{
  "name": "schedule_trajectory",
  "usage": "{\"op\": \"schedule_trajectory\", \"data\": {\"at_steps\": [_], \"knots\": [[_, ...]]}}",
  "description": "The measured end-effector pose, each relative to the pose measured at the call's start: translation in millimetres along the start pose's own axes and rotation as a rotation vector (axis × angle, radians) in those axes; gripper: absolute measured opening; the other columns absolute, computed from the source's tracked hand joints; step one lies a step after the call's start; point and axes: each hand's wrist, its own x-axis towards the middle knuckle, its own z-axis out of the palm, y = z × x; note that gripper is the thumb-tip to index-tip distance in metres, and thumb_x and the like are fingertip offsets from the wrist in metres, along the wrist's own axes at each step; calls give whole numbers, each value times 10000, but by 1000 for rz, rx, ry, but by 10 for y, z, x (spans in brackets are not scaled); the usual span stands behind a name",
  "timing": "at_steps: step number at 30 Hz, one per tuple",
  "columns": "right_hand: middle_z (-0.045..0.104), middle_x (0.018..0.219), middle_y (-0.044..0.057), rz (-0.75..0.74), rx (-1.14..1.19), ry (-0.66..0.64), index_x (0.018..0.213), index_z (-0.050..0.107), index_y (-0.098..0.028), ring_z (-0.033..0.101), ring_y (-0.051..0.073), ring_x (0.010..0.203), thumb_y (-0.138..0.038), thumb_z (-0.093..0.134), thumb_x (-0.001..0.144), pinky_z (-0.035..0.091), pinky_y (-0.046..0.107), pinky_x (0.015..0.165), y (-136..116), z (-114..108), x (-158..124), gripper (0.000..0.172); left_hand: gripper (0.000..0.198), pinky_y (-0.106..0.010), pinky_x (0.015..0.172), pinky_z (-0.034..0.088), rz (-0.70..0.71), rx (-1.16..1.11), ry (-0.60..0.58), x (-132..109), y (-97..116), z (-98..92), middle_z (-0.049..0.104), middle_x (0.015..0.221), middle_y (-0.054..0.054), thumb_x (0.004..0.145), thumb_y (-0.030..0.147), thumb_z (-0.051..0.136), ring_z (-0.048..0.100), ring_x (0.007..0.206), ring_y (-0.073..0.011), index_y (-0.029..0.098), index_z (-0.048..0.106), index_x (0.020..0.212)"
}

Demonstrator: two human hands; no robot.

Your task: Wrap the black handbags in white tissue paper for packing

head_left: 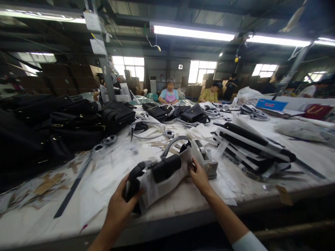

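A black handbag (166, 168) with a looped handle, partly covered in white wrapping, rests at the front of the table between my hands. My left hand (121, 202) grips its left end, with the thumb over the near side. At the bag's right end, my right hand (199, 176) pinches the pale wrapping near the top edge. Just behind my right hand stands a grey tape dispenser (209, 164). White sheets (104, 184) lie under and to the left of the bag.
Black bags (52, 129) are heaped at the left. Flat black-and-white pieces (256, 150) are stacked at the right. A dark strip (68, 198) and brown paper scraps (49, 183) lie at front left. Across the table (264, 205), people sit near more bags.
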Motion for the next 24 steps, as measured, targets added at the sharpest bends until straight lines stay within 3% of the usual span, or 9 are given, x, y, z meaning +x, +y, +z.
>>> {"op": "schedule_trajectory", "data": {"at_steps": [3, 6, 10, 13, 15, 17, 19, 22, 24], "knots": [[571, 1412, 112, 8, -52, -3, 1478, 416, -179, 553, 273, 1283, -379, 495, 858, 407, 445, 1101, -47, 51, 120, 657, 696, -416, 1088, 426, 36, -53, 41, -107, 57, 167, 635, 1337, -89, 740, 509, 696, 540, 1290, -318, 203, 521, 1340], [556, 1414, 168, 29, -82, -14, 1480, 409, -126, 543, 321, 1287, -437, 471, 870, 395, 491, 1094, -63, 16, 154, 687, 725, -413, 1128, 382, 100, -99, -22, -174, 31, 174, 583, 1405, -94, 739, 463, 747, 492, 1339, -316, 209, 512, 1376], [500, 1464, 173, -19, -233, 45, 1501, 377, -141, 504, 365, 1317, -451, 481, 857, 402, 530, 1076, -10, -137, -33, 723, 684, -390, 1119, 397, 177, -235, -160, -185, -121, -71, 505, 1486, -74, 834, 487, 687, 461, 1366, -298, 246, 473, 1437], [510, 1459, 144, -117, -375, 144, 1494, 396, -197, 490, 382, 1326, -486, 480, 883, 427, 557, 1052, -35, -241, -287, 681, 529, -396, 1050, 459, 119, -356, -197, -117, -279, -346, 607, 1373, -118, 933, 512, 544, 580, 1244, -283, 201, 561, 1362], [506, 1460, 133, -204, -414, 181, 1495, 392, -234, 501, 383, 1317, -488, 477, 907, 443, 565, 1039, -131, -245, -454, 646, 538, -415, 995, 491, 75, -393, -205, -35, -362, -520, 658, 1285, -147, 938, 539, 525, 650, 1129, -281, 175, 589, 1328], [463, 1496, 110, -383, -414, 168, 1507, 363, -262, 480, 363, 1339, -435, 472, 929, 407, 558, 1084, -273, -163, -577, 614, 588, -431, 990, 490, 58, -415, -225, 67, -399, -627, 620, 1341, -151, 937, 565, 511, 641, 1147, -282, 198, 527, 1396], [379, 1556, 76, -594, -394, 93, 1524, 323, -284, 408, 330, 1398, -351, 457, 945, 340, 537, 1146, -409, 15, -627, 598, 646, -437, 1057, 440, 67, -442, -272, 175, -389, -620, 509, 1472, -127, 921, 576, 535, 545, 1286, -286, 248, 435, 1468], [319, 1592, 43, -757, -407, -91, 1501, 369, -301, 304, 303, 1458, -242, 417, 947, 319, 529, 1168, -479, 382, -555, 559, 821, -425, 1147, 335, 70, -485, -343, 295, -341, -405, 357, 1577, -109, 835, 548, 679, 366, 1427, -299, 261, 334, 1523], [371, 1567, 44, -781, -444, -166, 1442, 474, -286, 301, 305, 1459, -187, 374, 934, 335, 549, 1156, -421, 586, -439, 527, 942, -447, 1117, 371, 34, -498, -364, 313, -329, -215, 336, 1578, -161, 809, 549, 702, 395, 1407, -327, 228, 229, 1559]]}}
